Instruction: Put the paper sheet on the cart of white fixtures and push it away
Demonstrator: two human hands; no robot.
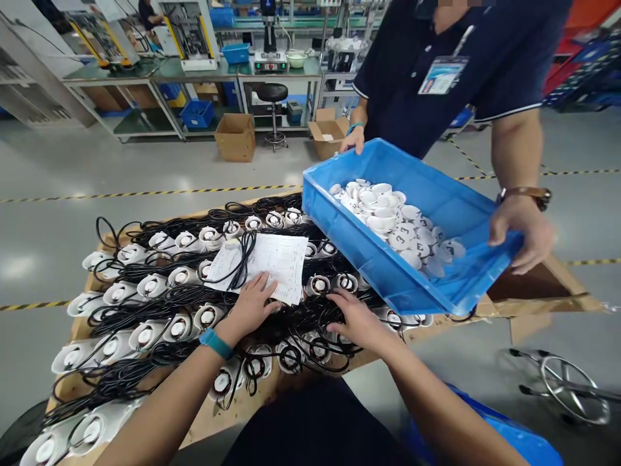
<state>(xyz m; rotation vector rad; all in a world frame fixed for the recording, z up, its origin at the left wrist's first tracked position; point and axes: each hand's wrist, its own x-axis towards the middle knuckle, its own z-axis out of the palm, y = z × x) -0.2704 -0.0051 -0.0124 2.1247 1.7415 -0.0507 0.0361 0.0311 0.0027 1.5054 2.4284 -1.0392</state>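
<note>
Left hand [250, 309] flat on paper sheet [276, 262], fingers [259, 285] spread, empty, right hand [356, 321] on black cables [310, 320], fingers [339, 298] apparently open, empty

Grey polished floor [145, 155] runs out on all sides, crossed at 9 o'clock by a strip of yellow-and-black hazard tape [145, 192]. At 11 o'clock stands a row of green-topped workbenches [194, 73] with steel frames, carrying yellow-framed machines [189, 32] and a benchtop press [269, 39]. Below them sit a black round stool [272, 94], a blue plastic crate [196, 114] and an open cardboard box [235, 139]. A chrome star-shaped chair base [567, 388] shows at 4 o'clock.
</note>
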